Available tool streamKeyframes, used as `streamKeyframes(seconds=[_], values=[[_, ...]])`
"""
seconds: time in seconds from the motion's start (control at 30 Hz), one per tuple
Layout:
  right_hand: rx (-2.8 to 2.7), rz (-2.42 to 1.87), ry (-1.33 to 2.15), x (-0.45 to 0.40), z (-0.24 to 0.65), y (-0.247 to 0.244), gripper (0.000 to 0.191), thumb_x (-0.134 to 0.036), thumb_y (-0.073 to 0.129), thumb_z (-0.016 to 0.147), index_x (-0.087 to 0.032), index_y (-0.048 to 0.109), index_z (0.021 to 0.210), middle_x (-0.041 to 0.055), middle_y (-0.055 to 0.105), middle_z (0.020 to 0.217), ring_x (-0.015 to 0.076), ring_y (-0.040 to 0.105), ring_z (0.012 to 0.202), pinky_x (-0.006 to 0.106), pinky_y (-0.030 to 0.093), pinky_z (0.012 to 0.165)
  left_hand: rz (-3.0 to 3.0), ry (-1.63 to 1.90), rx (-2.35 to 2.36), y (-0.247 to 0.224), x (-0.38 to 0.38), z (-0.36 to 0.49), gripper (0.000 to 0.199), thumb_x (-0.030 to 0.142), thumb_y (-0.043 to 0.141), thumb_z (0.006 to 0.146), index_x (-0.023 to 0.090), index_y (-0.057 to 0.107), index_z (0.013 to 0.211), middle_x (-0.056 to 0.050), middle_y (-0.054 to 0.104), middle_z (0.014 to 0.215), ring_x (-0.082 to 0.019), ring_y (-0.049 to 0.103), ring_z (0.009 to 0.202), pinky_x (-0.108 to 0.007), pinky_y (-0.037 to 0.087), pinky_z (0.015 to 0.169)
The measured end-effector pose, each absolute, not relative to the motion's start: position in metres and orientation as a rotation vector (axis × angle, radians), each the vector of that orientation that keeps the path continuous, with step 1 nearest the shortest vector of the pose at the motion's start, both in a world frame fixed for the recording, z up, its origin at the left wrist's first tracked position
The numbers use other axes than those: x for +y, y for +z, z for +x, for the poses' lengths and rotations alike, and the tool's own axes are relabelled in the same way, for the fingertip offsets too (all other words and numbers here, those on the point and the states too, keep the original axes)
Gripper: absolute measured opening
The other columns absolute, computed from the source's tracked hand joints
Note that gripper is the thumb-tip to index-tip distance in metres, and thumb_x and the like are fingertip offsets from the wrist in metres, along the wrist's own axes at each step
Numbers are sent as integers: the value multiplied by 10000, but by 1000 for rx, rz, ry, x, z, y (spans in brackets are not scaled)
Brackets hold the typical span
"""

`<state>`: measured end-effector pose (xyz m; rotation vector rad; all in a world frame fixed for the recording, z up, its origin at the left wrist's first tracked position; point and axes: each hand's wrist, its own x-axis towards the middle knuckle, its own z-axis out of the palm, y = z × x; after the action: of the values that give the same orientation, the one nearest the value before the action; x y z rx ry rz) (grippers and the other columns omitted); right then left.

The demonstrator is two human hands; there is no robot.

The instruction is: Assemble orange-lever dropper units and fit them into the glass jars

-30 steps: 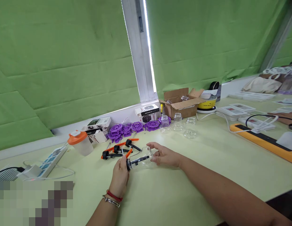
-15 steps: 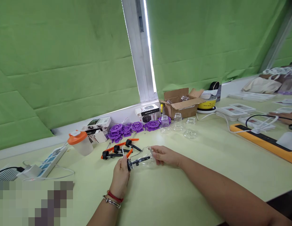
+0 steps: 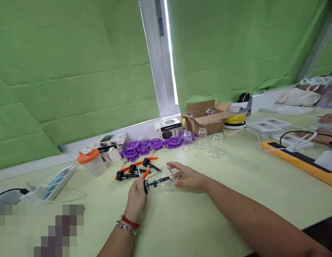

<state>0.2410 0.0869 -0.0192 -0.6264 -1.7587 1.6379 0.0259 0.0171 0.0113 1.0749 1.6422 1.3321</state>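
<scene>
My left hand (image 3: 136,195) is closed round the black head of a pump with an orange lever (image 3: 146,174). The pump's dark tube (image 3: 158,182) reaches into a clear bottle (image 3: 166,182), which lies tilted on its side in the air or just over the table; I cannot tell which. At the bottle's base, my right hand (image 3: 187,176) curves its fingers and thumb round the clear wall. Several similar black-and-orange pumps (image 3: 133,169) lie just behind my left hand. Clear bottles (image 3: 202,137) stand farther back to the right.
Purple round parts (image 3: 156,144) lie along the wall by small printed boxes (image 3: 168,125) and an open carton (image 3: 208,121). An orange-lidded cup (image 3: 93,163) and a power strip (image 3: 58,182) are left. An orange-black power strip (image 3: 297,159) lies right, near another person's hand (image 3: 316,136).
My right hand's fingers have spread and shifted slightly at the bottle's base. My left hand keeps its grip on the pump. Another person's hands have moved at the far right.
</scene>
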Motion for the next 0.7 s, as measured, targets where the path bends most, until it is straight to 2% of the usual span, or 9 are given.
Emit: streamKeyframes(seconds=[0.1,0.27,0.33,0.4,0.47,0.53,0.63,0.7], values=[[-1750,-634,1667,89,243,-22,838,-370,796,645,-331,355,1357,92,299,1364,150,553,961,295,486,786,1003,1293,1604,11,17,26,447,631,441,762,219,372,602,90,277,507,-71,204,431,-225,135,438],[-1762,-726,1663,87,242,-18,765,-468,729,697,-266,379,1347,103,417,1236,143,587,828,250,483,608,942,1284,1606,9,18,26,432,628,439,761,229,350,624,93,259,509,-78,206,439,-226,135,431],[-1780,-748,1662,86,241,-15,706,-523,679,728,-220,419,1311,91,500,1110,136,592,763,234,461,560,978,1303,1619,7,18,25,425,617,441,767,227,353,623,86,274,516,-83,229,447,-229,154,435],[-1812,-777,1644,86,240,-13,621,-584,601,768,-168,493,1216,56,573,899,120,578,672,215,424,522,1052,1330,1634,5,19,24,419,602,445,774,221,374,616,77,295,525,-88,254,458,-234,178,445],[-1847,-815,1612,86,238,-13,566,-647,501,800,-134,565,1030,16,569,681,99,528,557,202,380,482,1132,1340,1653,3,19,22,419,595,441,782,212,410,615,67,316,536,-94,277,468,-236,196,458],[-1879,-852,1590,87,237,-15,582,-692,413,813,-131,566,852,-5,533,556,80,458,467,199,347,453,1185,1328,1673,2,19,20,429,600,424,789,206,435,620,61,328,543,-100,296,478,-236,207,467],[-1899,-880,1565,88,236,-16,625,-724,344,814,-138,559,787,8,541,576,80,442,464,204,353,453,1201,1309,1687,2,19,19,443,616,407,793,205,448,632,58,326,550,-106,309,485,-231,211,471],[-1910,-853,1532,88,237,-15,612,-712,383,808,-138,592,845,46,585,745,97,496,570,218,409,514,1175,1293,1685,2,19,20,448,625,399,793,207,443,638,63,312,549,-103,300,476,-226,199,462]])
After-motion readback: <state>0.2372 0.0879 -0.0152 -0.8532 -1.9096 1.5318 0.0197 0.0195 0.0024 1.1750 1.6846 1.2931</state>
